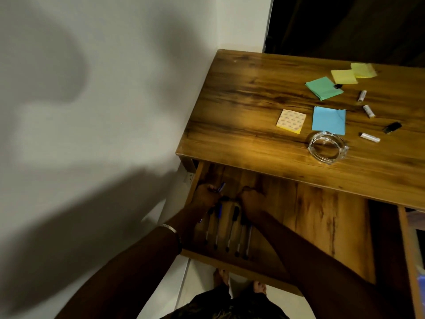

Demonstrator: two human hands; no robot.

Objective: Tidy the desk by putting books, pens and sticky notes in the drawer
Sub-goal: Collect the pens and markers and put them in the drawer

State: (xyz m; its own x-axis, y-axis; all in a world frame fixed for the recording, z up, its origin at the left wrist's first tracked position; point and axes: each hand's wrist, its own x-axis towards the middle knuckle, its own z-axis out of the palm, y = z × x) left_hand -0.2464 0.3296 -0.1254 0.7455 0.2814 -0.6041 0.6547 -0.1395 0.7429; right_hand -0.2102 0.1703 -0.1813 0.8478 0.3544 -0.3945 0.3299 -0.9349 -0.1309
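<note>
The wooden drawer [322, 217] stands pulled out under the desk top [241, 93]. Both my hands are inside its left end. My left hand [204, 195] grips a blue pen [220, 188] at the far left corner. My right hand [251, 203] is curled over the tops of several pens [232, 229] lying side by side on the drawer floor. On the desk lie sticky note pads: a yellow one face down [291, 121], a blue one [328, 120], a green one [323, 88] and two pale yellow ones [343, 76] [363, 70].
A glass ashtray [327, 147] sits near the desk's front edge. Small white cylinders [369, 111] and a black item [393, 127] lie at the right. The white wall [92, 111] closes in on the left. My bare feet [239, 280] stand below the drawer.
</note>
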